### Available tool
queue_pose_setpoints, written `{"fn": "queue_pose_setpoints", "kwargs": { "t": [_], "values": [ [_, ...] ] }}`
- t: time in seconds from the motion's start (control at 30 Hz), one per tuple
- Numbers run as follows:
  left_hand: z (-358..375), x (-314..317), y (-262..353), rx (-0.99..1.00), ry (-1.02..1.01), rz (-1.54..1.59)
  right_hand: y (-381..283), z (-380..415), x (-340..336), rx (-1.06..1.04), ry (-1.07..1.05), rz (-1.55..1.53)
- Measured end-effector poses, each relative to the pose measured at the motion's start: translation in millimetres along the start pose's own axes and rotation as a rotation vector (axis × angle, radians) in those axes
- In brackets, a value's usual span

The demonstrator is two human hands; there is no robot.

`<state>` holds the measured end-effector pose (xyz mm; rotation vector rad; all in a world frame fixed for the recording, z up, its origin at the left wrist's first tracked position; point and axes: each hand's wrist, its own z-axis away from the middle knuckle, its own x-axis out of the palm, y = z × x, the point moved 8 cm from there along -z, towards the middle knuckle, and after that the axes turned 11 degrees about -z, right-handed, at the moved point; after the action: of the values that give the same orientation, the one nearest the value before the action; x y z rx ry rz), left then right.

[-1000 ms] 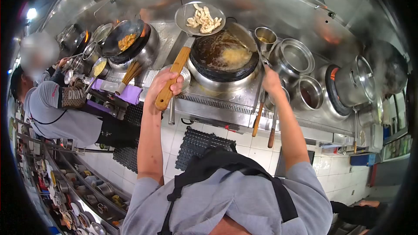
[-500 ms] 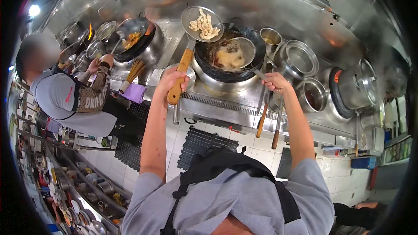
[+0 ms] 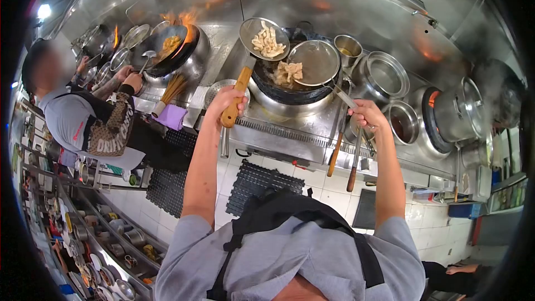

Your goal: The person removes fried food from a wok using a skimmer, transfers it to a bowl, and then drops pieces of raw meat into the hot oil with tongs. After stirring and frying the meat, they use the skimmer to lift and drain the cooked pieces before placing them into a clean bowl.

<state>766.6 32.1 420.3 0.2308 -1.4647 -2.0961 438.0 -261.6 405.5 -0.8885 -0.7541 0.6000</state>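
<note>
My left hand [image 3: 227,103] is closed round the wooden handle of a mesh strainer [image 3: 248,38], which holds pale cooked strips [image 3: 268,42] above the left side of a wok [image 3: 268,90]. With its fingers wrapped round a metal handle, my right hand [image 3: 369,116] grips a second mesh skimmer [image 3: 317,64]. That skimmer is raised over the wok's right side and carries pale pieces [image 3: 290,71] at its left edge. Dark oil shows in part below. A perforated ladle [image 3: 221,86] lies on the stove beside my left hand.
At left a co-worker [image 3: 95,117] works at another wok [image 3: 159,50] with flames behind it. A bamboo brush [image 3: 171,89] and purple cloth [image 3: 170,116] lie between us. Metal pots [image 3: 385,75] and a lidded stockpot [image 3: 454,108] stand to the right. Utensil handles [image 3: 353,170] overhang the front edge.
The right skimmer has risen out of the bubbling oil, now with pale pieces at its edge. The left strainer has shifted slightly right and down. Flames have flared at the co-worker's wok.
</note>
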Motion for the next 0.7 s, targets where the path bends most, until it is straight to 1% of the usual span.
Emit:
{"fn": "queue_pose_setpoints", "kwargs": {
  "t": [0.07, 0.13, 0.33, 0.4, 0.47, 0.57, 0.6, 0.7],
  "values": [
    [3, 3, 2, 0.020, -0.008, 0.007, -4, -10, -10, -0.039, 0.024, 0.149],
    [8, 7, 6, 0.053, -0.039, 0.028, -15, -16, -5, -0.078, 0.076, 0.315],
    [23, 10, 23, 0.124, -0.143, 0.072, -37, -50, -12, -0.103, 0.169, 0.453],
    [31, 11, 30, 0.132, -0.158, 0.052, -38, -64, -27, -0.080, 0.149, 0.457],
    [39, 10, 38, 0.145, -0.106, 0.007, -37, -77, -38, -0.021, 0.161, 0.501],
    [47, 11, 49, 0.172, -0.066, -0.024, -29, -84, -31, 0.075, 0.097, 0.408],
    [48, 11, 52, 0.183, -0.061, -0.028, -23, -83, -18, 0.164, -0.005, 0.384],
    [41, 5, 50, 0.159, -0.044, -0.080, 3, -86, 2, 0.217, -0.148, 0.179]
  ]
}}
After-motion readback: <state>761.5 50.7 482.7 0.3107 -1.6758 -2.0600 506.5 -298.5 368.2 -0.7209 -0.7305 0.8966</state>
